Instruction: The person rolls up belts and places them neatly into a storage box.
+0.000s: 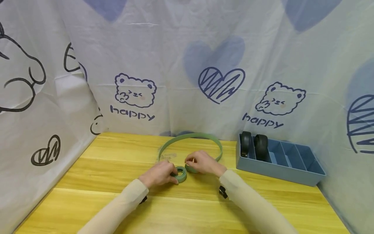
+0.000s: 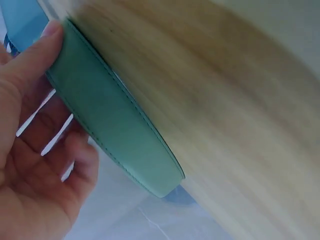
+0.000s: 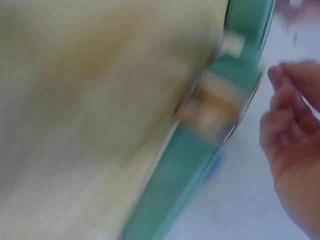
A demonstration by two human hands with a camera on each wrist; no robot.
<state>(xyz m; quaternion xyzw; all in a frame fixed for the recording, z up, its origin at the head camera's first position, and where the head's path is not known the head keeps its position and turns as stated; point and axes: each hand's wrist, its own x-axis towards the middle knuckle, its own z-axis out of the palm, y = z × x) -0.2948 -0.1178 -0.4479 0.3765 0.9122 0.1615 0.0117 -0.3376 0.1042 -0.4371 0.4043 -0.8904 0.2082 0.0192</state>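
A long green strap with stitched edges, like a belt (image 1: pixel 193 135), stands on its edge on the table in a wide loop. Its near end is wound into a small coil (image 1: pixel 182 177). My left hand (image 1: pixel 160 174) grips this coil from the left; in the left wrist view the thumb lies along the edge of the green belt (image 2: pixel 107 107). Close to the coil's right side is my right hand (image 1: pixel 203 162), fingers loosely bent. In the right wrist view its fingertips (image 3: pixel 277 77) are just beside the belt (image 3: pixel 172 180), with a narrow gap between; that view is blurred.
At the right back a blue-grey divided box (image 1: pixel 280 174) holds two black rolled things (image 1: pixel 261 146) upright in its left compartments. A printed white cloth (image 1: pixel 175 65) hangs behind and beside the wooden table (image 1: pixel 117 152).
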